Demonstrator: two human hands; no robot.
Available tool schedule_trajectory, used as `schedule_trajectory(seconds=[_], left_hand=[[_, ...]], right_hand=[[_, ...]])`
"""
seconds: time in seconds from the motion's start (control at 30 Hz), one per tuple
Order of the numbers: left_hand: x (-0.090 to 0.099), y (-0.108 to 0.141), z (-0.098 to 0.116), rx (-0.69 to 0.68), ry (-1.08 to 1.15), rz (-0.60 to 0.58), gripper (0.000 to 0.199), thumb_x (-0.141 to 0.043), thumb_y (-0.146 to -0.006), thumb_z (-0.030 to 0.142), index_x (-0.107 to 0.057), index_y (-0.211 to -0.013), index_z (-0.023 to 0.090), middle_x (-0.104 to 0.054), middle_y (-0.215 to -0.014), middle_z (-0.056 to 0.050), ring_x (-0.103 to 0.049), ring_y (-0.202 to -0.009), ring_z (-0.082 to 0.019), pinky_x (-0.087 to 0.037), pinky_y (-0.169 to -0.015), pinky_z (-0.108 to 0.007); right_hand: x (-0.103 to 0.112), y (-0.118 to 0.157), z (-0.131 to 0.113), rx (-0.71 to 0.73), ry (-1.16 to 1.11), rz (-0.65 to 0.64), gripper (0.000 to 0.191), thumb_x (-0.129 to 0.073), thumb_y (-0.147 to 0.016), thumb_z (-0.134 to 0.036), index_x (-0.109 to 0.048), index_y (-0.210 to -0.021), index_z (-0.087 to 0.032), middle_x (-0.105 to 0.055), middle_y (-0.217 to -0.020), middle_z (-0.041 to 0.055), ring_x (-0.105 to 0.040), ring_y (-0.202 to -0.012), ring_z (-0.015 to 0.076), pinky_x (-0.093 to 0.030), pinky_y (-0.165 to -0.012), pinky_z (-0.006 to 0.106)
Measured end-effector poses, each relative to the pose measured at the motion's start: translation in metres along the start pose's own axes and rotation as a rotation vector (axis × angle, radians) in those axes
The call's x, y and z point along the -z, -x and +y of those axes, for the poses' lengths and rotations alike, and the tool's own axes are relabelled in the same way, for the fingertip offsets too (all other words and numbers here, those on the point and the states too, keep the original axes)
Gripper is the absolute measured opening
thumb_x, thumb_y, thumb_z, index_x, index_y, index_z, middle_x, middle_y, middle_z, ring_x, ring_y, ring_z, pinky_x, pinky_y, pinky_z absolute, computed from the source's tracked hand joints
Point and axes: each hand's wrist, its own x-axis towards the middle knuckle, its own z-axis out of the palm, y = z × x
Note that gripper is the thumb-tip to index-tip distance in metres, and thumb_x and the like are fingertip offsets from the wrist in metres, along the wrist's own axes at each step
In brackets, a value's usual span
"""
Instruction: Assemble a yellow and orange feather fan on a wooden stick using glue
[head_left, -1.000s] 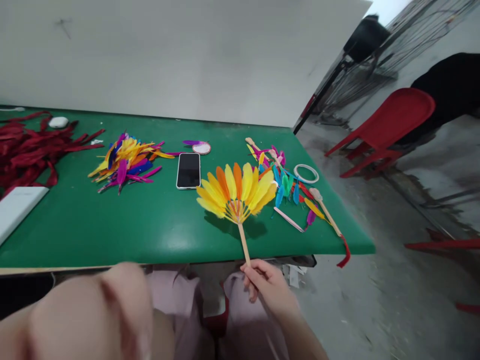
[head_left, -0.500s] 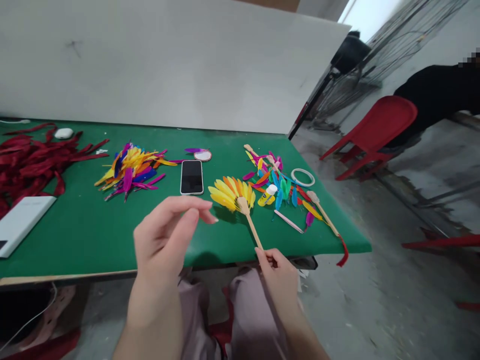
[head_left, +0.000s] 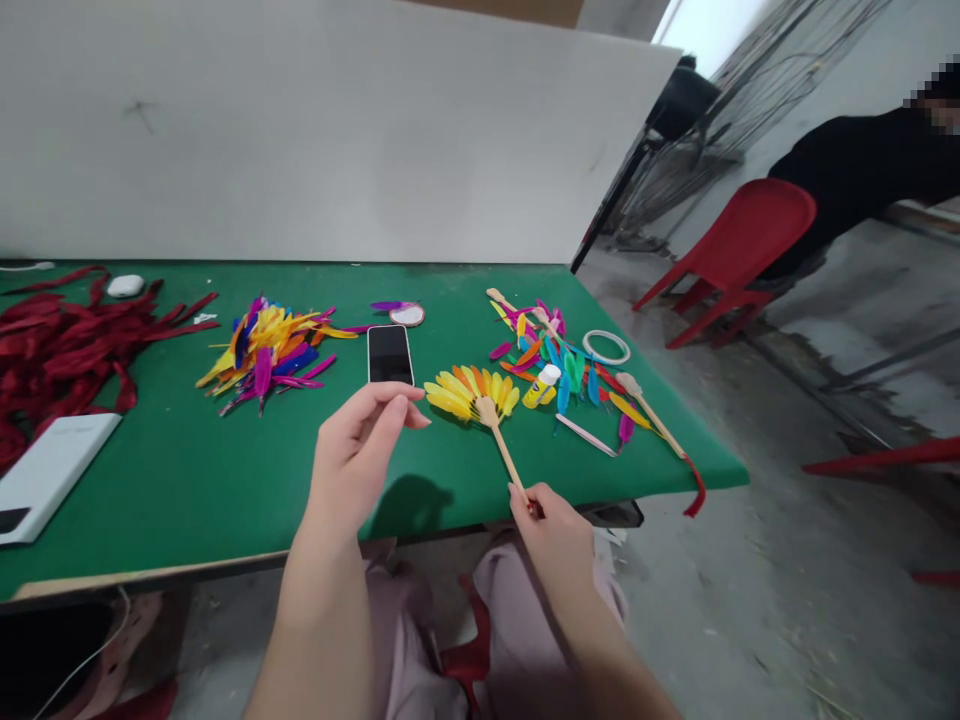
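My right hand [head_left: 556,540] is closed around the lower end of a light wooden handle near the table's front edge. The handle belongs to a feather fan [head_left: 487,410], whose yellow and orange feathers spread from its paddle-shaped head. My left hand [head_left: 364,440] hovers left of the fan with loosely bent fingers, their tips close to the leftmost yellow feathers. Nothing shows in it, and I cannot tell whether it touches them. Right of the fan are a yellow glue bottle with a white cap [head_left: 541,386], pink tweezers [head_left: 586,435] and loose coloured feathers [head_left: 571,370].
On the green table [head_left: 247,500] lie a phone [head_left: 389,352], a feather pile [head_left: 277,340], red ribbons [head_left: 67,340], a white power bank [head_left: 56,475] and a tape roll [head_left: 606,347]. A wooden stick with a red tassel [head_left: 656,415] is at right. A person sits beyond on a red chair [head_left: 750,240].
My left hand has moved right and slightly up, closer to the fan's left feathers. My right hand keeps its grip on the handle. The view has shifted slightly.
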Motion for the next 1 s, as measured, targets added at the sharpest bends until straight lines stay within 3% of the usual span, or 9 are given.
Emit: schedule_trajectory(seconds=[0.23, 0.6, 0.7, 0.8, 1.0], left_hand=[[0.002, 0.001, -0.006, 0.065, -0.081, -0.047, 0.016, -0.052, -0.085, 0.029, -0.066, -0.087, 0.020, -0.066, -0.068, 0.002, -0.063, -0.068, -0.009, -0.051, -0.066, -0.020], [0.003, 0.001, -0.011, 0.056, -0.100, -0.053, 0.017, -0.053, -0.085, 0.030, -0.066, -0.087, 0.019, -0.066, -0.068, 0.000, -0.063, -0.068, -0.011, -0.051, -0.066, -0.022], [0.002, 0.001, -0.012, 0.058, -0.098, -0.052, 0.017, -0.053, -0.084, 0.030, -0.066, -0.087, 0.019, -0.065, -0.068, 0.001, -0.063, -0.068, -0.011, -0.050, -0.066, -0.021], [0.001, 0.000, -0.014, 0.074, -0.097, -0.043, 0.017, -0.054, -0.084, 0.031, -0.066, -0.087, 0.019, -0.065, -0.068, 0.001, -0.063, -0.068, -0.011, -0.050, -0.066, -0.022], [-0.009, -0.005, -0.029, 0.153, -0.144, -0.070, 0.019, -0.055, -0.082, 0.034, -0.065, -0.088, 0.018, -0.064, -0.067, 0.001, -0.062, -0.067, -0.012, -0.049, -0.066, -0.024]], right_hand=[[-0.001, 0.002, -0.003, -0.012, 0.139, -0.051, 0.050, -0.036, -0.088, -0.049, -0.049, -0.051, -0.019, -0.051, -0.042, -0.0024, -0.041, -0.038, 0.0087, -0.020, -0.044, 0.023], [0.003, 0.004, -0.007, -0.063, 0.070, -0.225, 0.042, -0.042, -0.085, -0.054, -0.060, -0.065, -0.021, -0.057, -0.046, -0.0025, -0.050, -0.040, 0.0116, -0.021, -0.044, 0.024], [0.003, 0.002, -0.008, -0.077, 0.005, -0.222, 0.038, -0.045, -0.083, -0.054, -0.065, -0.078, -0.022, -0.056, -0.045, -0.0033, -0.051, -0.039, 0.0123, -0.023, -0.044, 0.024], [0.008, -0.003, -0.005, -0.118, -0.099, -0.194, 0.039, -0.044, -0.084, -0.052, -0.066, -0.079, -0.021, -0.052, -0.043, -0.0038, -0.051, -0.040, 0.0117, -0.028, -0.044, 0.022], [0.024, -0.037, 0.025, -0.256, -0.277, -0.104, 0.043, -0.042, -0.083, -0.053, -0.066, -0.080, -0.017, -0.045, -0.044, -0.0045, -0.044, -0.040, 0.0099, -0.035, -0.045, 0.021]])
